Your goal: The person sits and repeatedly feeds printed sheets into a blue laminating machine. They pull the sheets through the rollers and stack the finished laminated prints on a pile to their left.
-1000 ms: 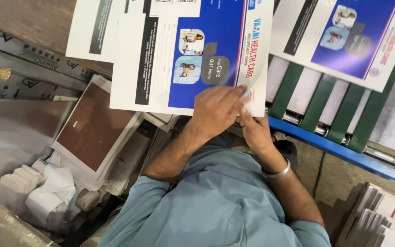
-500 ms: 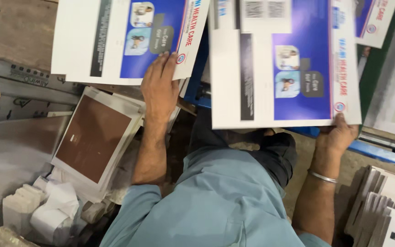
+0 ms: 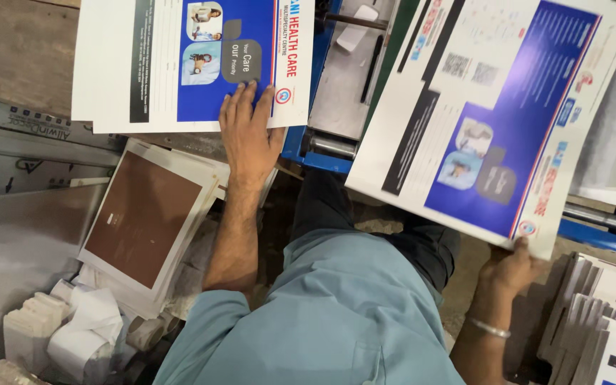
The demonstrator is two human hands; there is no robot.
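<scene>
- Head view: the left hand [image 3: 249, 135] is laid flat, fingers spread wide, on the lower right corner of a printed sheet stack [image 3: 187, 60] in blue and white, which lies on the wooden bench [image 3: 16, 50] at the upper left; the open palm appears to be pressed down so that the sheets stay squared and do not slide off the bench's near edge.
- A second printed sheet [image 3: 493, 121] of the same design is gripped at its lower corner by the right hand [image 3: 511, 267], fingers closed on the edge; it is held tilted and lifted clear of the blue machine frame [image 3: 593, 232], apparently so that it can be carried without creasing.
- A metal bangle [image 3: 490, 328] is worn on the right wrist.
- Below the bench's near edge, a brown-faced board stack [image 3: 144, 221] is leaned among white paper offcuts [image 3: 65, 335].
- At the lower right corner, more printed boards [image 3: 600, 314] are stood on edge, seemingly stored within reach.
</scene>
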